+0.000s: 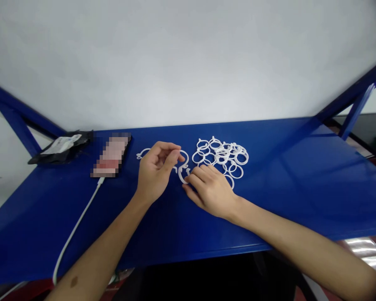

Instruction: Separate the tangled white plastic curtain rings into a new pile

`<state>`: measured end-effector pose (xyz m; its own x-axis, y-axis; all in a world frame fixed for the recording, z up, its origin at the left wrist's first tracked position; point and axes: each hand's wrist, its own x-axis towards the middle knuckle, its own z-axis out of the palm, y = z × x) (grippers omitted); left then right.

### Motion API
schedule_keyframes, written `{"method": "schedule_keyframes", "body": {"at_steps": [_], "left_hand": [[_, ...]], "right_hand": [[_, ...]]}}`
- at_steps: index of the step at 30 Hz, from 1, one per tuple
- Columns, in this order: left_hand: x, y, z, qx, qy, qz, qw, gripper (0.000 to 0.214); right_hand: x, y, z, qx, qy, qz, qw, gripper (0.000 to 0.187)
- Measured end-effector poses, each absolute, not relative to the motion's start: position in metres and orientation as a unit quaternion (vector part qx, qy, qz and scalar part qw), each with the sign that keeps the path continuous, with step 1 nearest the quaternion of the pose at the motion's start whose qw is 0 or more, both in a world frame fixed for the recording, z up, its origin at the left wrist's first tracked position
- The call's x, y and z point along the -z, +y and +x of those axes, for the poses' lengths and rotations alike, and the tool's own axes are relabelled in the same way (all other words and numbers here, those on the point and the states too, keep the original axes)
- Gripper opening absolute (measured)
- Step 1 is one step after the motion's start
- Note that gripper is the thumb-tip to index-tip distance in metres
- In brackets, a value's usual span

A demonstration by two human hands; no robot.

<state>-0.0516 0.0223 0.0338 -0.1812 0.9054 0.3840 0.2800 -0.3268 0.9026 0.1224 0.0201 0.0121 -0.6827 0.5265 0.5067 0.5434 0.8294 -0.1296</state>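
My left hand is closed in a pinch on a white plastic curtain ring, its arc showing past the fingertips. My right hand has its fingers curled around a second curtain ring, which looks unclasped, with a gap near its small eyelet. The two rings meet or overlap between my hands; whether they are linked I cannot tell. Behind my left hand, part of another white ring with an eyelet shows on the table. A loose pile of curtain rings lies just beyond my right hand.
The blue table backs onto a pale wall, with blue frame bars at both sides. On the left lie a phone with a white cable and a black plastic package. The table's front edge runs below my forearms.
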Motion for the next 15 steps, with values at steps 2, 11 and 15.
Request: {"method": "schedule_keyframes", "body": {"at_steps": [2, 11, 15], "left_hand": [[-0.031, 0.027, -0.057, -0.593, 0.514, 0.564, 0.257, 0.014], [-0.022, 0.049, -0.094, -0.297, 0.675, 0.676, 0.0, 0.019], [-0.02, 0.049, -0.095, -0.232, 0.688, 0.684, -0.066, 0.022]], "right_hand": [[-0.012, 0.019, 0.123, 0.008, -0.922, -0.283, 0.266, 0.027], [-0.015, 0.019, 0.134, 0.044, -0.921, -0.273, 0.274, 0.021], [-0.015, 0.024, 0.14, 0.075, -0.919, -0.278, 0.27, 0.022]]}}
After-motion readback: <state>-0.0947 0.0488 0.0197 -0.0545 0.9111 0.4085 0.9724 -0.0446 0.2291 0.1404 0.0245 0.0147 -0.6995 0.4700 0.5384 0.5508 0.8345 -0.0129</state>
